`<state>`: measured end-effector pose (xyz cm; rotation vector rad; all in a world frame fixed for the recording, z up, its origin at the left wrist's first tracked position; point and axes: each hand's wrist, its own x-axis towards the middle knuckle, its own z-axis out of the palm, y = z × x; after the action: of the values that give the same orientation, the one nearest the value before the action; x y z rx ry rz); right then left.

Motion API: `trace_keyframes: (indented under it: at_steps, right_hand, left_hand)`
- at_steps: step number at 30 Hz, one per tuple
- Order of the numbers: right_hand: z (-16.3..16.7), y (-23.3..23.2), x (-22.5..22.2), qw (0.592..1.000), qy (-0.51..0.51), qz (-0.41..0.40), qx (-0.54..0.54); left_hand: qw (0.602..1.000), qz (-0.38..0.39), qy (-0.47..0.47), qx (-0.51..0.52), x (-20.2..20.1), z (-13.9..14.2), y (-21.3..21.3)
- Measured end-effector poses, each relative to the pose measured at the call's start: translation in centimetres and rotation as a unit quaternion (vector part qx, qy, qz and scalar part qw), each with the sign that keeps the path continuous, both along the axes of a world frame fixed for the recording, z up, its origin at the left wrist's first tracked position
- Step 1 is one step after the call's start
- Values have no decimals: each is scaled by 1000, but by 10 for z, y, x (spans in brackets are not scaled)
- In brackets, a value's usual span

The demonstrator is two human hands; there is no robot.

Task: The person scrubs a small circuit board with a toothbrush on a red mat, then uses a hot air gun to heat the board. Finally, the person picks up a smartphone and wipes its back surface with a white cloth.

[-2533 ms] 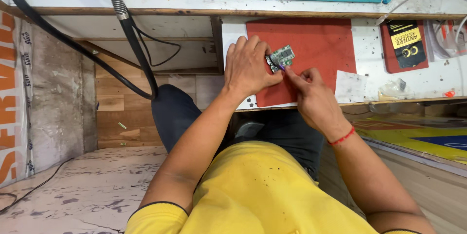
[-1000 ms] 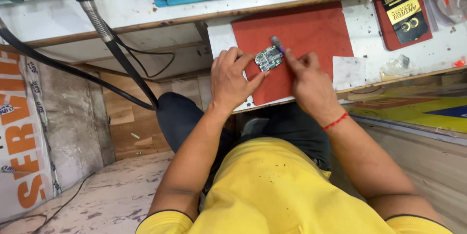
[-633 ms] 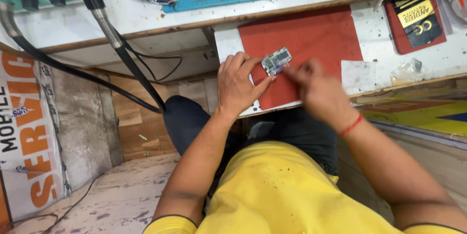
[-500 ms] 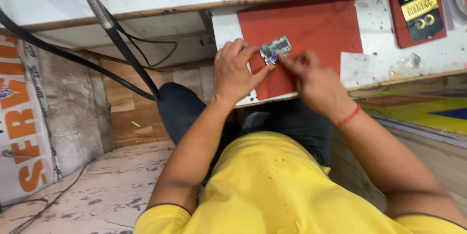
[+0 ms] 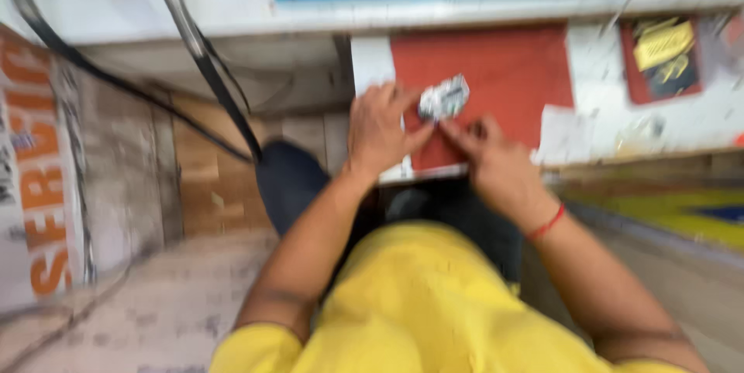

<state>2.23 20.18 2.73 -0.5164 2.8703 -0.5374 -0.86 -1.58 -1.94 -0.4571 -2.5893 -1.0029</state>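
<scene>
Left hand (image 5: 381, 131) pinches a small board (image 5: 444, 99) at its fingertips; right hand (image 5: 496, 160), just beside it, touches the board's edge over a red mat (image 5: 504, 71); blur hides its grip.

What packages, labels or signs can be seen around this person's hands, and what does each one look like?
Flat rectangular packet: on the white bench top at upper right, red edges, black face, yellow panel.
Tall banner sign: standing at the far left beside the floor, white with big orange lettering, blurred.
Small silvery grey circuit board: no package, lying on the red mat between the left hand and right hand.
</scene>
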Motion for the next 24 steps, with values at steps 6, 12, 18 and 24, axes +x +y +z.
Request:
trace_keyframes:
  at_steps: [6,12,18,24]
  right_hand:
    - [12,-2,-16,998,-44,-47,21]
    - [-7,4,-9,995,15,-99,-24]
    - [-8,1,-13,993,-18,-104,-52]
    - [-4,6,-10,998,-19,-63,-12]
  left_hand:
    - [999,10,-1,35,-3,16,3]
    - [999,14,-26,28,1,10,1]
    - [1000,11,-11,24,-6,19,1]
    - [999,14,-20,27,-1,19,0]
